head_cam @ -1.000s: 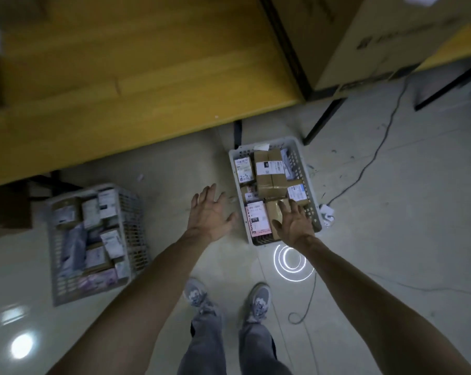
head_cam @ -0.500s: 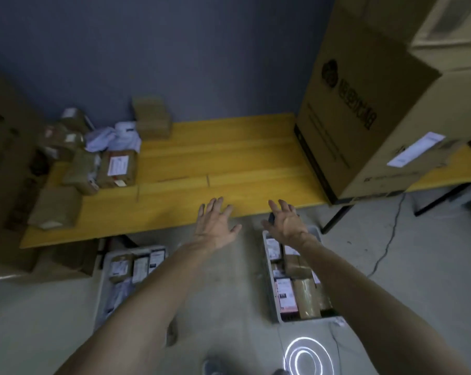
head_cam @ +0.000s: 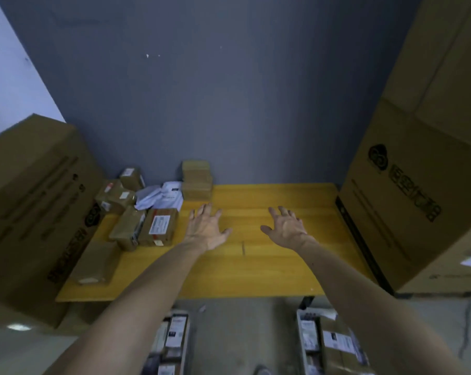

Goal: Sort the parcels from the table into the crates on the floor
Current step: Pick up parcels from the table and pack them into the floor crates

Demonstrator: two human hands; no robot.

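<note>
Both my hands reach out over the yellow wooden table (head_cam: 256, 272), fingers spread, holding nothing. My left hand (head_cam: 206, 228) hovers just right of a brown parcel with a white label (head_cam: 158, 226). My right hand (head_cam: 285, 227) is over bare tabletop. More parcels crowd the table's left end: brown boxes (head_cam: 115, 196), a white soft bag (head_cam: 161, 197), a stack of plain boxes (head_cam: 196, 182) and a flat brown parcel (head_cam: 93, 263) near the front edge. Two crates on the floor hold parcels: the left crate (head_cam: 187, 345) and the right crate (head_cam: 300, 342), both partly hidden by my arms.
A large cardboard box (head_cam: 31, 207) stands at the table's left and another tall one (head_cam: 418, 185) on the right end. A dark blue wall (head_cam: 215, 90) backs the table. A black table leg (head_cam: 307, 301) shows under the front edge.
The view has lifted from the floor crates to the table. My right hand left the right crate, and both hands rose and moved forward over the tabletop.
</note>
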